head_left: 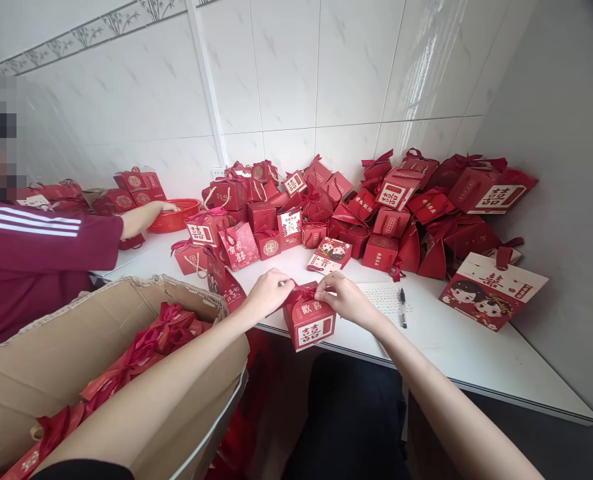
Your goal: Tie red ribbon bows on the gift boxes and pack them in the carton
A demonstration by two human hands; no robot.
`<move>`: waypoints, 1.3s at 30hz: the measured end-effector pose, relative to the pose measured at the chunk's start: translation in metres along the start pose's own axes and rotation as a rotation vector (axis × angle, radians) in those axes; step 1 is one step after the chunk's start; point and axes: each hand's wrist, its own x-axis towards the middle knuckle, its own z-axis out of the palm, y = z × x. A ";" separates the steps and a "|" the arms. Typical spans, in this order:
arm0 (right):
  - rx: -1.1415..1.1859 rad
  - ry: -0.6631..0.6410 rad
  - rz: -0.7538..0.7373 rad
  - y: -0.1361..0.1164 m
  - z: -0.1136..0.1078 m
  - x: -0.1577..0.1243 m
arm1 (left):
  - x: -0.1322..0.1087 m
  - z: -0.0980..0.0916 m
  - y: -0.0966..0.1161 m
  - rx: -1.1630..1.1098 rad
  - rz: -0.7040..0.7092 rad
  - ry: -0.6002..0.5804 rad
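Observation:
A small red gift box [310,326] with white characters sits at the near edge of the white table [476,353]. A red ribbon [303,291] is on its top. My left hand [269,291] pinches the ribbon from the left side. My right hand [340,295] pinches it from the right. Both hands have their fingers closed on the ribbon above the box.
A heap of red gift boxes [376,207] fills the back of the table against the tiled wall. A notepad with a pen [402,305] lies right of my hands. An open cardboard carton [76,360] of red boxes stands at left. A person in a maroon top [31,260] reaches to a red basket [172,217].

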 end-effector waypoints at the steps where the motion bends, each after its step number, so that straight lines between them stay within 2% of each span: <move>1: -0.019 -0.027 0.010 0.000 -0.003 0.000 | -0.002 -0.002 0.002 0.008 -0.021 -0.018; 3: -0.070 -0.065 0.027 0.000 -0.009 0.001 | -0.006 -0.004 0.007 -0.100 -0.134 -0.092; 5: -0.129 -0.090 0.027 -0.003 -0.015 0.001 | -0.009 -0.004 0.010 -0.303 -0.255 -0.157; 7: -0.182 -0.109 0.013 -0.008 -0.019 0.001 | -0.011 -0.003 0.013 -0.440 -0.296 -0.169; 9: -0.219 -0.124 -0.001 -0.014 -0.022 0.000 | -0.012 -0.002 0.015 -0.424 -0.255 -0.153; 15: -0.317 -0.192 0.044 -0.022 -0.023 0.000 | -0.013 -0.002 0.018 0.025 -0.004 -0.033; 24: -0.249 -0.198 0.077 -0.026 -0.023 -0.004 | -0.007 0.003 -0.001 -0.097 0.051 -0.083; 30: -0.101 -0.253 -0.025 -0.029 -0.019 -0.009 | -0.005 0.005 -0.003 -0.188 0.068 -0.156; 39: 0.023 -0.370 -0.002 -0.023 -0.013 -0.008 | -0.003 0.008 -0.008 -0.096 0.092 -0.134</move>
